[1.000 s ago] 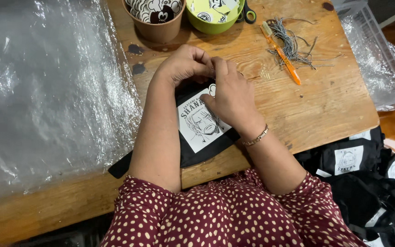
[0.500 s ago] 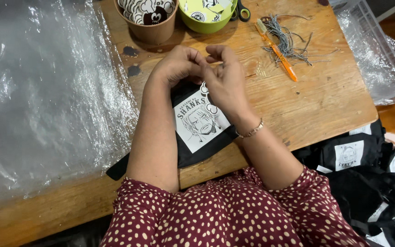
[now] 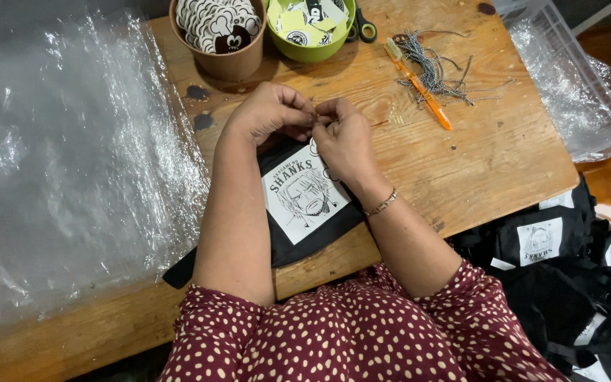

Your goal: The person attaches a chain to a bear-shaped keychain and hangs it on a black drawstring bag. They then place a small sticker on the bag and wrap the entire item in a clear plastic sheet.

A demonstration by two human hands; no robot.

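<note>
Black pouch (image 3: 305,212) lies on the desk (image 3: 461,163), long axis slanting; I see both hands' fingers (image 3: 312,117) pinched together at its far edge.

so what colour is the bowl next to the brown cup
Lime green: the bowl sits right of the brown cup at the table's far edge, clearest in the head view.

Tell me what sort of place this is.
Probably a small craft packing bench: a wooden table with clear plastic bags, a cup of tags, loose ball chains and black printed pouches heaped beside it.
</note>
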